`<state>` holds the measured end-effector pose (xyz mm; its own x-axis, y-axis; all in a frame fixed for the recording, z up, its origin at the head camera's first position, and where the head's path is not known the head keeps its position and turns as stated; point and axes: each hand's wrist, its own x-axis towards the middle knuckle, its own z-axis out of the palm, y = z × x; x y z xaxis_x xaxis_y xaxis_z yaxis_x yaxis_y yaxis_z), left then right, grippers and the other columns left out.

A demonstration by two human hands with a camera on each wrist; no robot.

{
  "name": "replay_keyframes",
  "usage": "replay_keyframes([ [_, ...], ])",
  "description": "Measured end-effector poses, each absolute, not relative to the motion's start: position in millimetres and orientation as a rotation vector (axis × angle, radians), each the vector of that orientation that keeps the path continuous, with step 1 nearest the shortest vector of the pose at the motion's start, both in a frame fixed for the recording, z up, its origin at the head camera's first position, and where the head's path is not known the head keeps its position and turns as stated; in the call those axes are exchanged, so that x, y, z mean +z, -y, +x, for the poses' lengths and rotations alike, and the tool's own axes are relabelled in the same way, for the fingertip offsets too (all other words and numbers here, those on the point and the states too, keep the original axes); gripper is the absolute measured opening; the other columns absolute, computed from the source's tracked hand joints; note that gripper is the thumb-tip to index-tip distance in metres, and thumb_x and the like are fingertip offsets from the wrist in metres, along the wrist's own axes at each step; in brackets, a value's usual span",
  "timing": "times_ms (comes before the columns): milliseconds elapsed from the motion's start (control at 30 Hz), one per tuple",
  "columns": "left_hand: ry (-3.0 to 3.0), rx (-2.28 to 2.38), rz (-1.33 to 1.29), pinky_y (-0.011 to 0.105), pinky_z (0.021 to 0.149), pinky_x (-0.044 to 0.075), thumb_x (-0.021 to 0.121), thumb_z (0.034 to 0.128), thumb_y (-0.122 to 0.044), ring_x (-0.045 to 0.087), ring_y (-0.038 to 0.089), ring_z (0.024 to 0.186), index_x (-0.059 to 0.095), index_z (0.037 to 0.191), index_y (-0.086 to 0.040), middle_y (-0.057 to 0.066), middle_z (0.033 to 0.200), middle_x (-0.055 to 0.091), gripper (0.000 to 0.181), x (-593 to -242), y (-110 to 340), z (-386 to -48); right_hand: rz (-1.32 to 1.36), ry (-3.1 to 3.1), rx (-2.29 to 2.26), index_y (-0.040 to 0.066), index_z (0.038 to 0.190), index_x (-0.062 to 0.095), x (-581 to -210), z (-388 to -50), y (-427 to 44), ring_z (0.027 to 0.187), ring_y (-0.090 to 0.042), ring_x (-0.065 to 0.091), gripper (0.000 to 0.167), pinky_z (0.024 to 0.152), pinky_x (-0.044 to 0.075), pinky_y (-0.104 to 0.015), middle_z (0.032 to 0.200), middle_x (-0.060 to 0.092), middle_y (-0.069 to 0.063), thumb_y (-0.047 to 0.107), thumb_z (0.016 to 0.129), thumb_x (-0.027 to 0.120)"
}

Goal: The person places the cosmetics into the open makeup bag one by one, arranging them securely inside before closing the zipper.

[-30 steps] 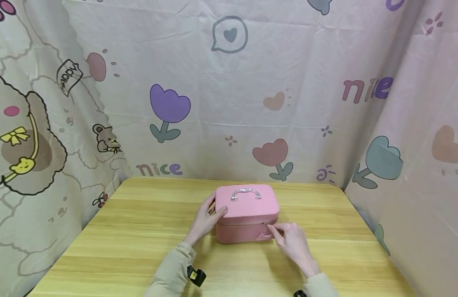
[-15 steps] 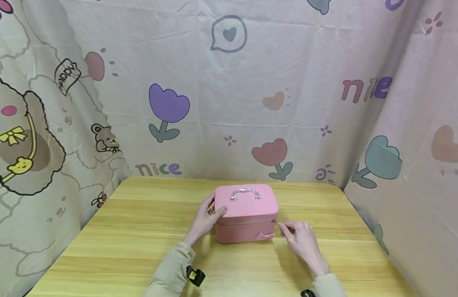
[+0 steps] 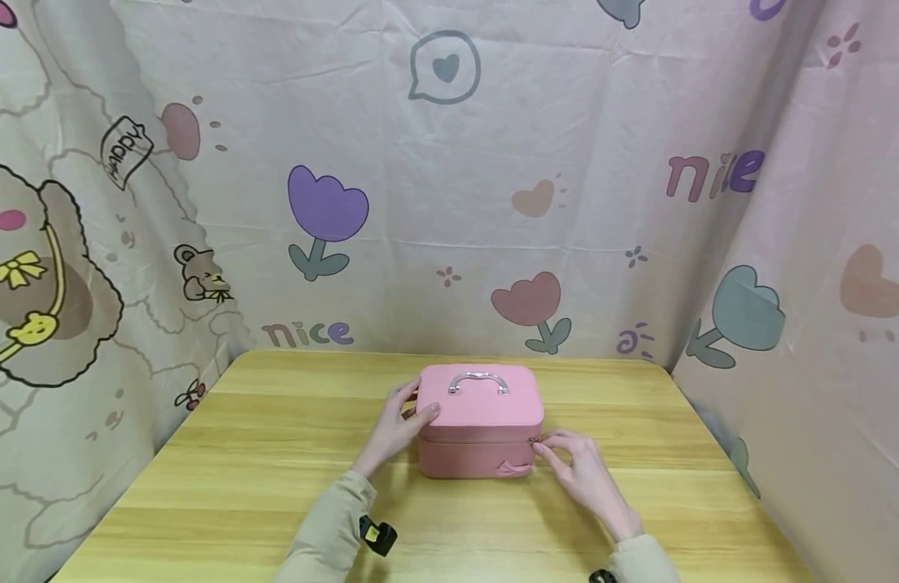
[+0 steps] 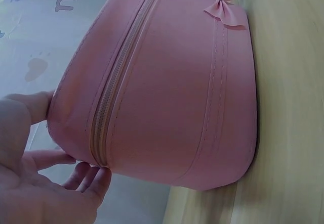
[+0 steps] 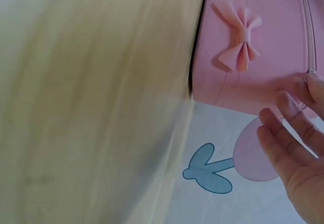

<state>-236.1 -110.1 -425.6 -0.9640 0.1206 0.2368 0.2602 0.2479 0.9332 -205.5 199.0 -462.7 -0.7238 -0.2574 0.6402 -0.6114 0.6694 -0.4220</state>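
A pink cosmetic case (image 3: 480, 405) with a silver top handle (image 3: 479, 379) stands upright on the wooden table, its lid down. My left hand (image 3: 393, 425) grips its left side, thumb on the lid's edge and fingers round the corner. In the left wrist view, the zipper (image 4: 109, 95) runs along the front below the lid. At the right front corner my right hand (image 3: 582, 474) pinches the zipper pull (image 5: 311, 74) between thumb and index finger. Its other fingers are spread loosely beside the case. A pink bow (image 5: 244, 34) sits low on the front.
The wooden table (image 3: 274, 453) reaches around the case on all sides. A patterned cloth (image 3: 420, 202) hangs behind the table and along both sides. Black straps with a camera (image 3: 378, 534) show at the left sleeve.
My right hand has drawn the zipper pull rightward along the front to the right corner, and has since shifted slightly back left. My left hand keeps its grip on the case.
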Motion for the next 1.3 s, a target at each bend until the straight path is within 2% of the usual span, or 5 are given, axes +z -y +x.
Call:
replay_keyframes([
  [167, 2.359, -1.811, -0.355, 0.055, 0.114, 0.043, 0.066, 0.0957, -0.011, 0.048, 0.042, 0.127, 0.036, 0.149, 0.012, 0.031, 0.141, 0.04, 0.065, -427, 110, -236, 0.686, 2.304, 0.865, 0.007, 0.085, 0.077, -465, -205, -197, 0.08, -0.017, 0.074, 0.004, 0.076, 0.062, -0.035, 0.088, 0.078, -0.005, 0.004, 0.085, 0.075],
  [533, 2.242, -1.853, -0.31, 0.051, 0.113, 0.042, 0.06, 0.1001, -0.008, 0.049, 0.049, 0.135, 0.044, 0.137, 0.013, 0.035, 0.145, 0.047, 0.045, -430, 112, -237, 0.81, 2.272, 0.852, 0.006, 0.086, 0.079, -459, -198, -189, 0.074, -0.009, 0.074, 0.005, 0.066, 0.06, -0.026, 0.083, 0.079, -0.006, 0.004, 0.085, 0.076],
  [800, 2.282, -1.547, -0.165, 0.052, 0.104, 0.052, 0.054, 0.1032, -0.013, 0.06, 0.045, 0.119, 0.057, 0.134, 0.008, 0.03, 0.13, 0.055, 0.037, -433, 111, -238, 0.899, 2.253, 0.919, 0.005, 0.087, 0.079, -459, -195, -179, 0.066, 0.004, 0.063, 0.007, 0.062, 0.051, -0.009, 0.082, 0.079, -0.007, 0.0, 0.084, 0.075],
  [1067, 2.445, -1.361, -0.008, 0.059, 0.107, 0.039, 0.066, 0.0949, -0.037, 0.039, 0.041, 0.125, 0.043, 0.151, -0.004, 0.025, 0.132, 0.041, 0.069, -435, 102, -232, 0.961, 2.225, 0.913, 0.006, 0.085, 0.078, -457, -194, -171, 0.062, 0.006, 0.06, 0.007, 0.058, 0.048, -0.007, 0.079, 0.079, -0.006, 0.0, 0.085, 0.074],
  [1300, 2.395, -1.47, 0.042, 0.061, 0.118, 0.031, 0.065, 0.0961, -0.039, 0.034, 0.044, 0.138, 0.026, 0.155, 0.001, 0.027, 0.145, 0.035, 0.082, -438, 99, -232, 1.0, 2.164, 0.85, 0.008, 0.082, 0.078, -457, -192, -160, 0.055, 0.003, 0.06, 0.01, 0.054, 0.047, -0.008, 0.075, 0.078, -0.002, -0.001, 0.083, 0.075],
])
